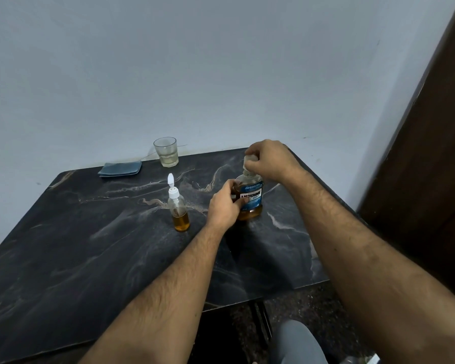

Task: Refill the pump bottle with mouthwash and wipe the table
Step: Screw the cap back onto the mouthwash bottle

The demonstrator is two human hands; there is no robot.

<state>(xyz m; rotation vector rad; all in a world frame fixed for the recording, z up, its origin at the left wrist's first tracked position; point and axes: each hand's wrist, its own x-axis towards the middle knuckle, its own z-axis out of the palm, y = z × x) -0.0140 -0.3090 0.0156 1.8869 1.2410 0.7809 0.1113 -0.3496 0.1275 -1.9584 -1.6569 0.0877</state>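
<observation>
A mouthwash bottle [252,195] with a blue label and amber liquid stands upright on the dark marble table [90,245]. My left hand [225,206] grips its body from the left side. My right hand [269,160] is closed over its clear cap [248,160] from above. To the left stands a small clear pump bottle [179,208] with a white pump head, about a third full of amber liquid. Neither hand touches it.
A glass tumbler [166,151] with a little pale liquid stands at the table's back edge by the wall. A folded blue cloth [120,169] lies to its left. A dark door [436,153] is at the right. My knee [297,342] shows below the table's front edge.
</observation>
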